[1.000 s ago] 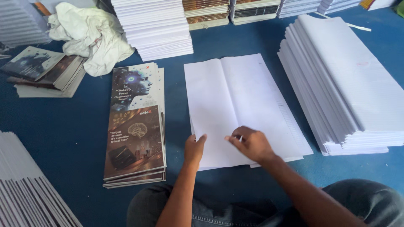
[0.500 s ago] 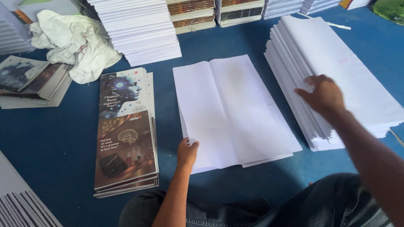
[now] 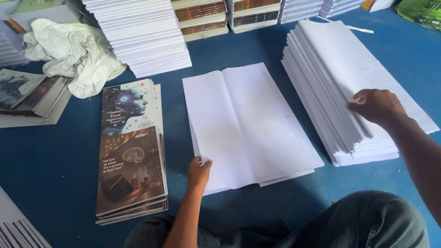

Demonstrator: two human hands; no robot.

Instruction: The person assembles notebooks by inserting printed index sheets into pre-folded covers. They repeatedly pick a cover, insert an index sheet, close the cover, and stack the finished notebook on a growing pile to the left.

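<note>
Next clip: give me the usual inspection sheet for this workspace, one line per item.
Surface: blue floor covering.
Job's things: open white sheets lying flat; tall white sheet stack beside them.
Clutter: crumpled white cloth; printed cover pile.
Hands: left hand on the open sheets' near edge; right hand gripping the tall stack's top sheets.
Cables: nothing seen.
Surroundings: more paper stacks behind.

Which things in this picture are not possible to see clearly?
- Right hand fingertips: head view, tucked between sheets of the tall paper stack.
- Sheets under the folded sheets: covered by the top one.
- Left hand palm: faces down onto the paper.
- Striped stack: cut by the bottom-left edge.
</note>
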